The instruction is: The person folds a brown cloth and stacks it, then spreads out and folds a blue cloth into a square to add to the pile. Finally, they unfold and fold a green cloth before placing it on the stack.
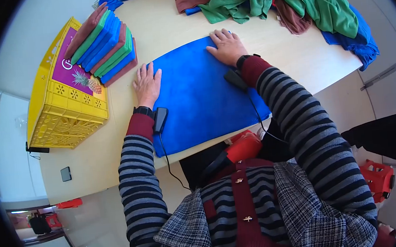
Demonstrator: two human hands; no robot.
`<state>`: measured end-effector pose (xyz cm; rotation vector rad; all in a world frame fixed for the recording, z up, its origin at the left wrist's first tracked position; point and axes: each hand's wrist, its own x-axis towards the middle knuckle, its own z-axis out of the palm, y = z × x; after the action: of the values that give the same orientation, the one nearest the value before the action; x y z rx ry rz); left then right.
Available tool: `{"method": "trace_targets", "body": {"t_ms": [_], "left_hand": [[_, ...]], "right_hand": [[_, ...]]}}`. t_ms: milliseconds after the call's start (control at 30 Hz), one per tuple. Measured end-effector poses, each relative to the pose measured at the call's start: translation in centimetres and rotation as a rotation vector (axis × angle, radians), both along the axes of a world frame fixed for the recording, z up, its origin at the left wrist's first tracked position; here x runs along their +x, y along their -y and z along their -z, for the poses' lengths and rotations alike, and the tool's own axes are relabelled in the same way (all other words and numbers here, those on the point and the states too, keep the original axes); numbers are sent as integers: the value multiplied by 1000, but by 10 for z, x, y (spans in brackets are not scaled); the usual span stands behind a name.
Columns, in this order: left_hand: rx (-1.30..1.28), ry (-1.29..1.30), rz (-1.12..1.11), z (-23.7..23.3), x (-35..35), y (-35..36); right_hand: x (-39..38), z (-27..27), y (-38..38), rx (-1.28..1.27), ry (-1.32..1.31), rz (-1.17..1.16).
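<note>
A blue cloth (200, 95) lies spread flat on the table in front of me, its near edge at the table's front edge. My left hand (147, 85) rests open at the cloth's left edge, palm down with fingers pointing away from me. At the far right corner, my right hand (227, 48) lies flat on the cloth, fingers outstretched. Neither hand grips anything. Both wrists wear dark bands, and small black boxes with cables hang beside them.
Folded brown, green and blue cloths (106, 47) lean in a row against a yellow crate (71, 106) at left. Crumpled cloths (262, 0) are heaped at the far right, some hanging over the edge of the table (165, 13). A small dark flat object (66, 174) lies front left.
</note>
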<state>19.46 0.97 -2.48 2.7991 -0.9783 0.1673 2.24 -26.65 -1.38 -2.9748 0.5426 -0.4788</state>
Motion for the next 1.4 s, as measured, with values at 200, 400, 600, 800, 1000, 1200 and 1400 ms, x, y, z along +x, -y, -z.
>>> {"method": "trace_targets", "body": {"t_ms": [200,400,600,800,1000,1200,1400], "left_hand": [[-43,-15,-27,2,7,-19],[74,91,-65,-8,-13,-58],[46,179,136,-39,-107,-78],[-6,75,343,-21,-189,-68],[-23,60,311,-16,-179,-95],[-85,-30,303,-24,-182,-126],[-67,-26,404,-36,-217,-152]], "right_hand": [[-26,3,12,3,-22,99],[-70,-5,17,-32,-76,124],[-112,-22,-48,-68,189,-82],[-135,-22,-157,77,109,-312],[-156,-11,-123,69,-6,-175],[-207,-13,-76,99,-22,-276],[-247,-27,-83,102,-110,-448]]}}
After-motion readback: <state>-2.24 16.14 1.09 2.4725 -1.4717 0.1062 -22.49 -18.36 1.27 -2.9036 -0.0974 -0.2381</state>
